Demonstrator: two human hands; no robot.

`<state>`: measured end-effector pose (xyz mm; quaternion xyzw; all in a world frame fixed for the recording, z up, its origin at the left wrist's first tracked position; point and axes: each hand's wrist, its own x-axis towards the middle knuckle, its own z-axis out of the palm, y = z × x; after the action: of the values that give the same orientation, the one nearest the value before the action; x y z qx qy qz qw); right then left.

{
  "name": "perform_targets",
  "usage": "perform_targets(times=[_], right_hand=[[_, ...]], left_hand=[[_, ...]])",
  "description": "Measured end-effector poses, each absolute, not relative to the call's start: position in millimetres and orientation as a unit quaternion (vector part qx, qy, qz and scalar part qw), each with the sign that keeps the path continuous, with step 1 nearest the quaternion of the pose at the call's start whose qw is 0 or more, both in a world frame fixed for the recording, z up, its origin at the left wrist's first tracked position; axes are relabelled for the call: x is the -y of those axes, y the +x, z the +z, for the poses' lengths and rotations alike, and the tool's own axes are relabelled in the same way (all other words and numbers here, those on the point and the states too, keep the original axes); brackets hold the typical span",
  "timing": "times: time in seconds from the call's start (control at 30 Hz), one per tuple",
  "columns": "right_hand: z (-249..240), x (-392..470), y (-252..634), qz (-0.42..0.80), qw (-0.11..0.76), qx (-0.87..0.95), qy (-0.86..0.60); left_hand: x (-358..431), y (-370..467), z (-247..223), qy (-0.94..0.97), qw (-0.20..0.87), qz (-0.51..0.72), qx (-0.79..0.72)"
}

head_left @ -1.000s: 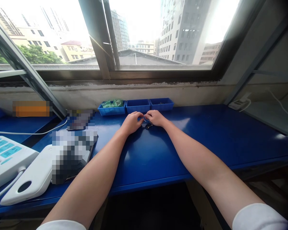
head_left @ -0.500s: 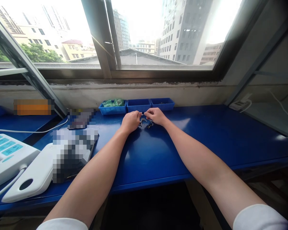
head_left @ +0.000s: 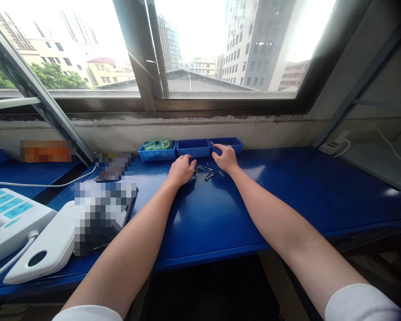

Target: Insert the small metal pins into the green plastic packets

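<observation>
My left hand (head_left: pixel 181 171) rests on the blue tabletop with thumb and forefinger apart, beside a small pile of slim metal screw-like pieces (head_left: pixel 199 169). Nothing shows between those fingertips; its other fingers are partly hidden. My right hand (head_left: pixel 226 158) is at the front of the right-hand blue bin (head_left: pixel 237 141), its forefinger stretched over the rim and its thumb held away from it. A second small cluster of dark and silvery pieces (head_left: pixel 209 175) lies between my hands, nearer me.
The middle blue bin (head_left: pixel 193 151) adjoins a left blue bin (head_left: pixel 157 155) holding green plastic packaging (head_left: pixel 157 144). At left are a white power strip (head_left: pixel 10 209), a white rounded device (head_left: pixel 42 249) and blurred-out items. A window (head_left: pixel 227 53) rises behind the blue table (head_left: pixel 214 223).
My hands were together, fingertips pinched over the small pieces. They have parted: the right moved forward to the right bin and its fingers spread, while the left stays near the pile, fingers loosened.
</observation>
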<state>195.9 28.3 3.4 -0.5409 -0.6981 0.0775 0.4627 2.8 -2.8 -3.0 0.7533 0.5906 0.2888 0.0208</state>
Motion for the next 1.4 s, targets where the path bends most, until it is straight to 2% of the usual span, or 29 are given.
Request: perform_targets(times=[0.1,0.3,0.53,0.77,1.03,1.17,1.4], right_hand=[[2,-29,203,0.009,0.385,0.696,-0.606],[-2,-36,210,0.011,0.287,0.682,-0.673],[-12,-45,210,0.041,0.286,0.684,-0.67],[-6,-32,195,0.022,0.384,0.737,-0.556],[-10,-24,177,0.086,0.312,0.863,-0.387],[-14,-25,174,0.106,0.273,0.881,-0.372],[-7,-21,177,0.1,0.265,0.889,-0.36]], left_hand=[[2,2,-6,0.761,0.013,0.26,-0.594],[4,3,-5,0.769,0.019,0.212,-0.603],[3,1,-6,0.78,0.018,0.196,-0.594],[0,0,-9,0.796,0.017,0.187,-0.575],[0,1,-9,0.763,0.012,0.156,-0.627],[1,2,-9,0.756,0.021,0.143,-0.638],[3,2,-6,0.752,0.031,0.131,-0.645]])
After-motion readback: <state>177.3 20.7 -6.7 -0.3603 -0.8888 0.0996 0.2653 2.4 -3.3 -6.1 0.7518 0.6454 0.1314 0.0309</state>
